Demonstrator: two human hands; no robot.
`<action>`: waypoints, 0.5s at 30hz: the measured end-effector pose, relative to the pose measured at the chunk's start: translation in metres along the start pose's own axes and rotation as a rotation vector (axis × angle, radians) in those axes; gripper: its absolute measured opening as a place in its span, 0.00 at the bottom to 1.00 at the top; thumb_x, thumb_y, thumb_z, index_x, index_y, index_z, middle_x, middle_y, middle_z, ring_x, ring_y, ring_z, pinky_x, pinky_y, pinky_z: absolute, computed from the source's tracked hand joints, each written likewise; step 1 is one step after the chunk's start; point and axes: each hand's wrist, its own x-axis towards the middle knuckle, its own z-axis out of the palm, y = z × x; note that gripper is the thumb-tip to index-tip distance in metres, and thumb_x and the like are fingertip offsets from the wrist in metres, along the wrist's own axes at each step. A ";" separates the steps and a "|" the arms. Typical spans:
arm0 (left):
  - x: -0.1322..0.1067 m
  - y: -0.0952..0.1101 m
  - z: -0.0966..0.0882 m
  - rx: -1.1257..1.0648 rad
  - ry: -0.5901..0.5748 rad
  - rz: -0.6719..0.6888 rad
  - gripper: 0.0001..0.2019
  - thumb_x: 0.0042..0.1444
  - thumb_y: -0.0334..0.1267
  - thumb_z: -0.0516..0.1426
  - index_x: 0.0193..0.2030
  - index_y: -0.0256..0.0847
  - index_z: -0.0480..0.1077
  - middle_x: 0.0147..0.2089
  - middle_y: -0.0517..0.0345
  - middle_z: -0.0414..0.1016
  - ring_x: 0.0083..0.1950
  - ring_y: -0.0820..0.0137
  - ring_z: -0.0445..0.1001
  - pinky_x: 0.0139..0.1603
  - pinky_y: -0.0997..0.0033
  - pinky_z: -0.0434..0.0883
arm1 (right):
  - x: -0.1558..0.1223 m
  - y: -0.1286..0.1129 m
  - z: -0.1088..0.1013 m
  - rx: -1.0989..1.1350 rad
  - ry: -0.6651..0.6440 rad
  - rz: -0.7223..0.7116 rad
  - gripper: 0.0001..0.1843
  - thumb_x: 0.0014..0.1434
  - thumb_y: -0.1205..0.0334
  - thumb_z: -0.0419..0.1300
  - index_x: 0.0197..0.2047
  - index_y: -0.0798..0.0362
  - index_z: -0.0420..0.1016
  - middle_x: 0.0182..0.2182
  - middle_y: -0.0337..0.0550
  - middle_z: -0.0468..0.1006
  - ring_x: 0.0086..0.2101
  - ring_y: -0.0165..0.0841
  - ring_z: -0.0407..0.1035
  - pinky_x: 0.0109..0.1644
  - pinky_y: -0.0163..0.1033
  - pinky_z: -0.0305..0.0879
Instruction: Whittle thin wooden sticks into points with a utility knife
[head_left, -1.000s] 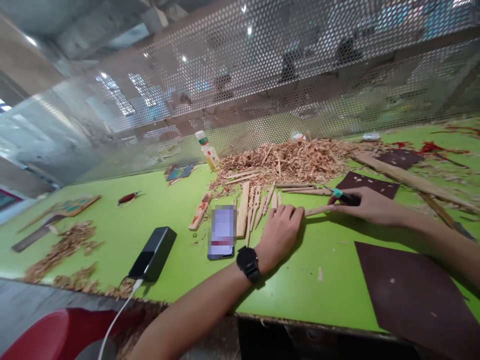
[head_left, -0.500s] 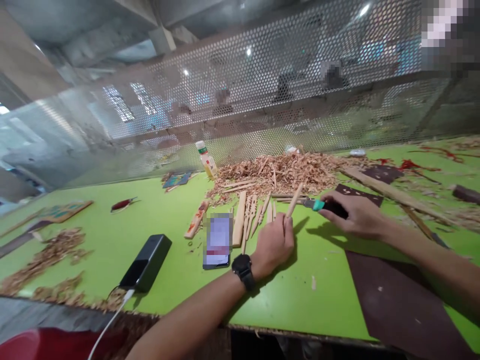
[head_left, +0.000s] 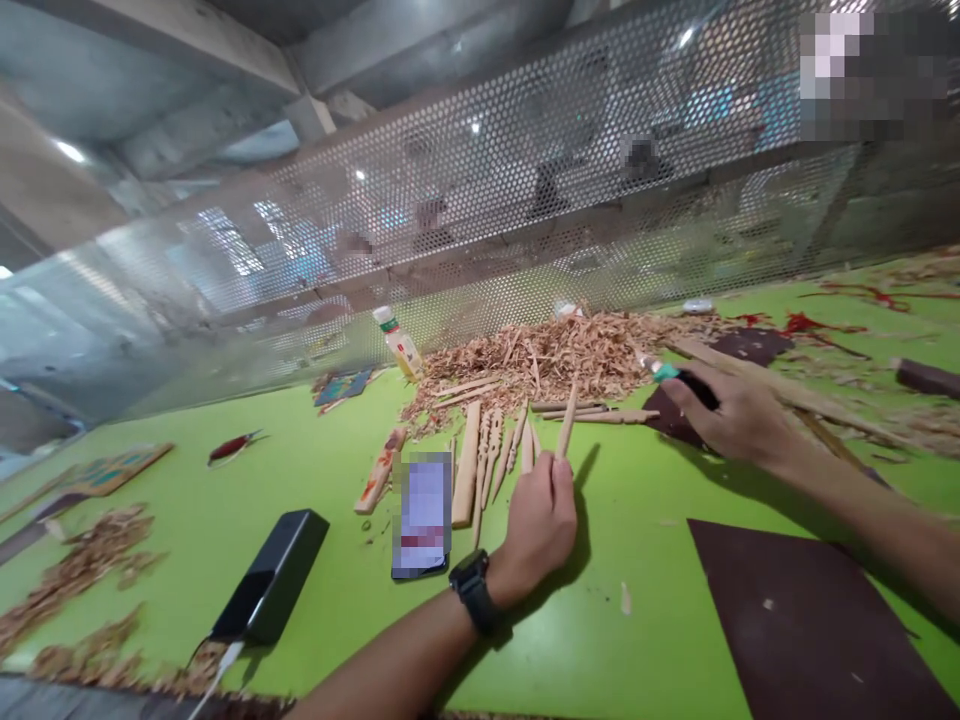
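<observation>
My left hand (head_left: 538, 522), with a black watch on the wrist, is closed around the lower end of a thin wooden stick (head_left: 568, 418) that points up and away from me. My right hand (head_left: 739, 412) is closed on a small knife with a teal collar (head_left: 664, 372), its blade toward the shavings. Several carved wooden sticks (head_left: 491, 447) lie in a row just left of my left hand. Two more sticks (head_left: 592, 411) lie between my hands.
A big heap of wood shavings (head_left: 559, 352) lies at the back of the green table (head_left: 330, 470). A phone (head_left: 421, 512), a black power bank (head_left: 270, 576) with a cable, a small bottle (head_left: 397, 342) and dark sandpaper sheets (head_left: 795, 610) lie around. A perforated metal screen (head_left: 525, 180) closes the far edge.
My left hand has picked a stick up off the table and turned it upright. My right hand has drawn back to the right with the knife.
</observation>
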 end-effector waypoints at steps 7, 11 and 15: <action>0.003 0.001 -0.002 -0.006 0.011 0.013 0.14 0.74 0.46 0.46 0.40 0.42 0.65 0.30 0.61 0.67 0.31 0.69 0.64 0.32 0.68 0.56 | -0.025 -0.043 0.027 0.145 -0.162 -0.371 0.24 0.72 0.45 0.52 0.58 0.51 0.77 0.47 0.51 0.86 0.42 0.42 0.81 0.43 0.42 0.73; 0.004 0.001 -0.002 0.138 0.005 0.032 0.14 0.75 0.43 0.44 0.40 0.42 0.65 0.32 0.58 0.70 0.31 0.68 0.65 0.32 0.67 0.54 | -0.018 -0.031 0.030 0.090 -0.176 -0.340 0.24 0.72 0.43 0.52 0.55 0.49 0.79 0.46 0.50 0.86 0.41 0.44 0.81 0.42 0.43 0.73; 0.000 0.000 -0.001 0.262 -0.008 0.043 0.14 0.75 0.42 0.43 0.41 0.43 0.65 0.31 0.58 0.72 0.28 0.68 0.65 0.30 0.67 0.52 | -0.002 -0.005 0.019 0.030 -0.079 -0.074 0.28 0.73 0.40 0.47 0.51 0.52 0.80 0.36 0.51 0.86 0.30 0.41 0.78 0.31 0.41 0.66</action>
